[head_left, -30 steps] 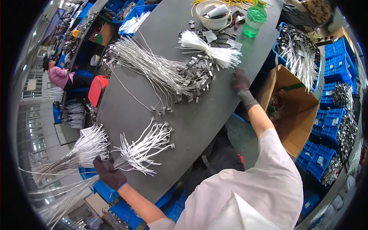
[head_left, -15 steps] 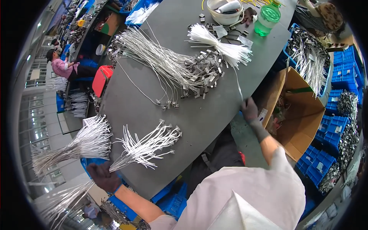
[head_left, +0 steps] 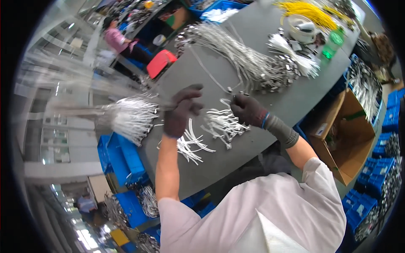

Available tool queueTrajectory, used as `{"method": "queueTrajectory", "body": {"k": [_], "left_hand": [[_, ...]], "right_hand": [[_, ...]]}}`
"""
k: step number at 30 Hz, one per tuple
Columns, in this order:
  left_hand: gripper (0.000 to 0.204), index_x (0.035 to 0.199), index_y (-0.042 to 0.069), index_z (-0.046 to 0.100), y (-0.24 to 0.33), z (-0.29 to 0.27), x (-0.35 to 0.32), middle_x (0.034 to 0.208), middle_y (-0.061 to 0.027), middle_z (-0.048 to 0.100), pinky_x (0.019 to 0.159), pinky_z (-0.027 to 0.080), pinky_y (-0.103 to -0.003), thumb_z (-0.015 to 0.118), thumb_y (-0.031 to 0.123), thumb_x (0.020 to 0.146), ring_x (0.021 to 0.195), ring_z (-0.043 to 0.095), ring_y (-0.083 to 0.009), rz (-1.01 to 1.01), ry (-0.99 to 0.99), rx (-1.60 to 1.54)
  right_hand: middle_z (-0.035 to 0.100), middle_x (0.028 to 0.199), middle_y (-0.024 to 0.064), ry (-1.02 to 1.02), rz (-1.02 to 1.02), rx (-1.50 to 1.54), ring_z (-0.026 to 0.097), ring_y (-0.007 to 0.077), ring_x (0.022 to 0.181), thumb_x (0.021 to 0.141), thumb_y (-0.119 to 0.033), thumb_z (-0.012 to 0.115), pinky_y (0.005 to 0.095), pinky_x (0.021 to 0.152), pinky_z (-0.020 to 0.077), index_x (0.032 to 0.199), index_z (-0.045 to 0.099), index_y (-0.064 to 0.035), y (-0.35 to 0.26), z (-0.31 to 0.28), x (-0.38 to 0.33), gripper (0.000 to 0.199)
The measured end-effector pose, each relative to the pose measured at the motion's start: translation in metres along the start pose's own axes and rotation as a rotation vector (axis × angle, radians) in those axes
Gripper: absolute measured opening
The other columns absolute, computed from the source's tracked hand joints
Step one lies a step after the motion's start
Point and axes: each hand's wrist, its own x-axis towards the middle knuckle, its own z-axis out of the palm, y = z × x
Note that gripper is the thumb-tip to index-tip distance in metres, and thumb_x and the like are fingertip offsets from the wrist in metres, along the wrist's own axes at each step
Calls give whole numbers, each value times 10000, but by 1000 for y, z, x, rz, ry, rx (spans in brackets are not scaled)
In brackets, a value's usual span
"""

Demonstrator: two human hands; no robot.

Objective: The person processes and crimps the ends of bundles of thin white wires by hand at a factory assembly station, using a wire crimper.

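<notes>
My left hand (head_left: 181, 111), in a dark glove and slightly blurred, is raised over the table with its fingers apart. Beneath and beside it lie loose ends of white cables (head_left: 192, 147). My right hand (head_left: 249, 110), gloved too, has its fingers closed in a pinch just above a bunch of white cables with small metal ends (head_left: 228, 124). A curled white strand shows by its fingertips; whether they grip it I cannot make out. Farther left a thick bundle of white cables (head_left: 134, 120) hangs over the table edge, smeared by motion.
A long cable pile (head_left: 236, 50) and a bunch of white strips (head_left: 291, 52) lie across the grey table (head_left: 181, 76). Beyond are a white bucket (head_left: 298, 23) and green bottle (head_left: 333, 42). An open cardboard box (head_left: 350, 139) stands right; a person (head_left: 118, 40) sits far left.
My left hand has let go of the cable bundle and risen over the table. My right hand has come left from the table's right edge to the cable ends. The view has turned.
</notes>
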Motion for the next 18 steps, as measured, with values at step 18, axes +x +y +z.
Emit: {"method": "queueTrajectory", "body": {"k": [18], "left_hand": [[382,910,125,660,46,38,-39,682,-24,604,434,337,-299,626,504,940,446,431,-111,-753,56,23]], "right_hand": [[664,862,95,150,-541,7,675,218,654,904,-107,639,340,580,540,1062,603,-44,-70,103,-87,174]]}}
